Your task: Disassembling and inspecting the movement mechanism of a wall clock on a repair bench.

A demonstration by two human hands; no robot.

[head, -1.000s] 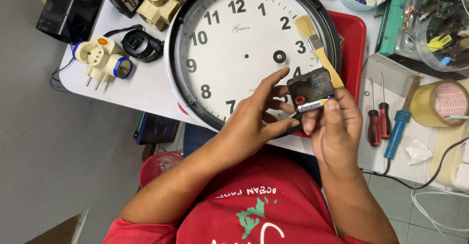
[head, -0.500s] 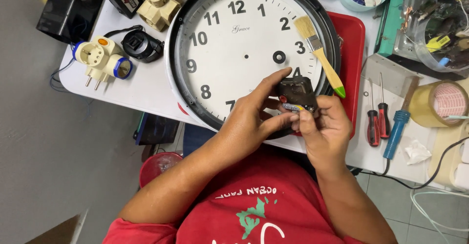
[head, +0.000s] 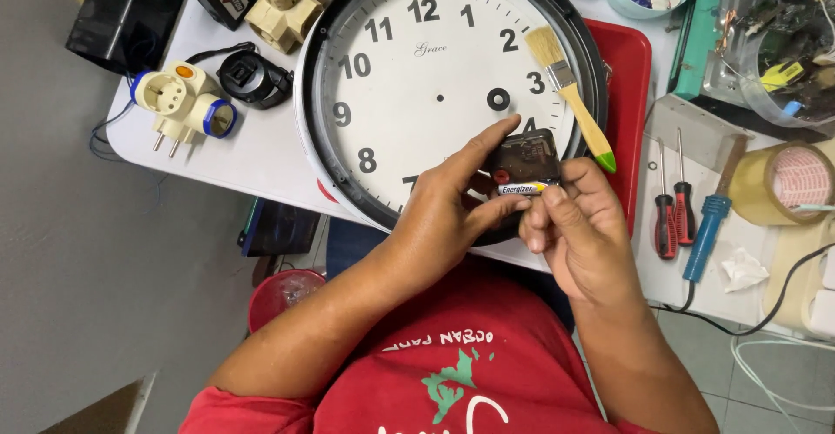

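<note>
Head view: both hands meet over the lower right rim of the clock, which lies face up on the table. The left hand pinches the black movement, forefinger along its top, thumb beneath. The right hand closes its fingers on the battery, which lies crosswise, long axis left to right, against the movement's lower edge. A brush rests on the dial just beyond.
</note>
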